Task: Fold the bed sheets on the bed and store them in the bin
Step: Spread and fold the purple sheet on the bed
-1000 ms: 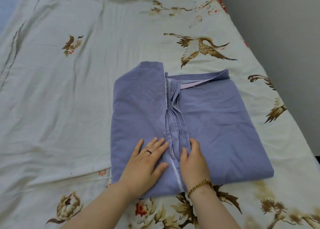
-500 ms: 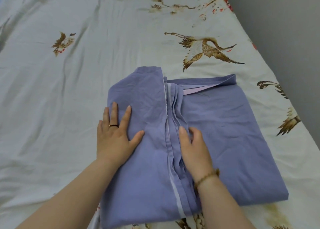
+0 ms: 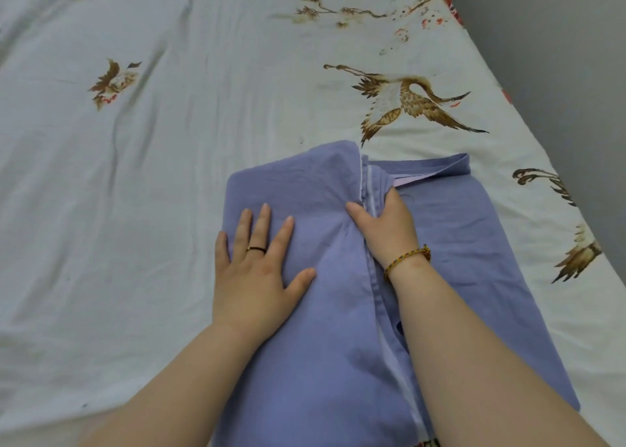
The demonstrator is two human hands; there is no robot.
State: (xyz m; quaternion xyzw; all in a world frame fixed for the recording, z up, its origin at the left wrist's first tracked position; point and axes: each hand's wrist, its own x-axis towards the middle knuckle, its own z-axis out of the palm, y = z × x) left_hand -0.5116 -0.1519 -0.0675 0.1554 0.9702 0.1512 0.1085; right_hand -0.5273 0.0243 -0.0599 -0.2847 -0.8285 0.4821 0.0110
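Observation:
A purple bed sheet (image 3: 467,243), folded into a thick rectangle, lies on the bed in front of me. Its left half is folded over the right, with layered edges running down the middle. My left hand (image 3: 259,270) lies flat with spread fingers on the left flap, near its left edge. My right hand (image 3: 386,226) is at the middle seam near the far end, thumb on the left flap and fingers curled over the stacked edges. No bin is in view.
The bed is covered by a white sheet (image 3: 152,192) printed with brown cranes and flowers. A grey wall (image 3: 559,57) runs along the bed's right side. Wide bare bedding lies to the left and beyond the purple sheet.
Both hands have slid away from me along the purple sheet. The left went out to the flap's left edge, the right went up the middle seam and curled over the edges.

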